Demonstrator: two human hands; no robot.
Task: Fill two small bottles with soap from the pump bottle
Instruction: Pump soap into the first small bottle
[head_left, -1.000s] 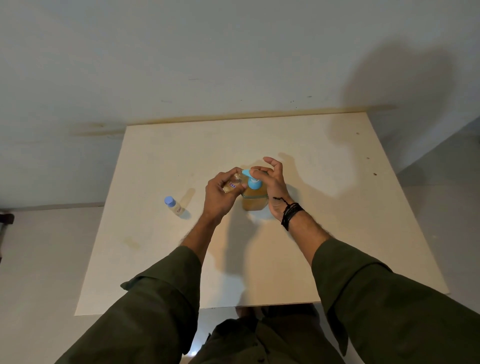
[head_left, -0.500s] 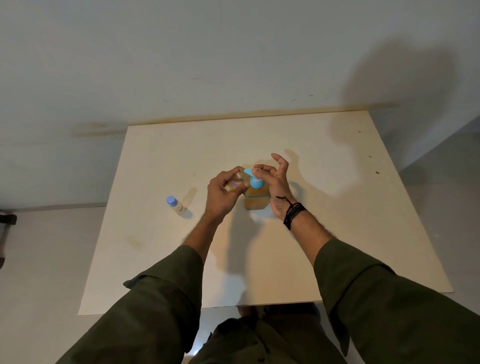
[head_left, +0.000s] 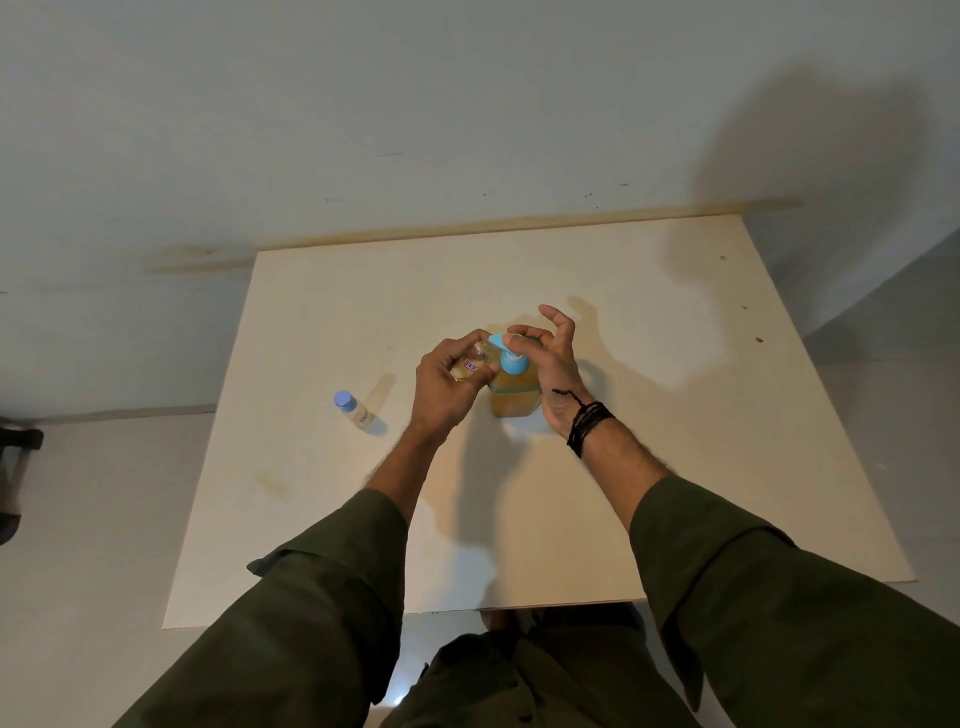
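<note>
Pumping soap at the middle of the pale cream square wooden tabletop, with both dark olive-green sleeves reaching in from the near edge. Standing upright at the centre: clear squarish plastic pump bottle with a light blue pump head, amber soap showing through most of its body, so plenty left by the look of it. Pressing the pump top with one or two fingertips: right hand, wrist wrapped in black cord bracelets, remaining fingers lifted and loosely curved, gripping nothing. Curled round a small clear bottle with a printed label, uncapped as far as can be told: left hand, holding its mouth right under the blue spout. Level inside hidden by the fingers; cannot tell how full. Best done with slow, full strokes, mouth kept touching or just below the spout tip, small bottle tilted slightly so soap runs down the wall rather than over the rim. Standing well apart to the left: second small clear bottle with a blue cap, closed, pale yellowish content faintly visible, probably already filled.
</note>
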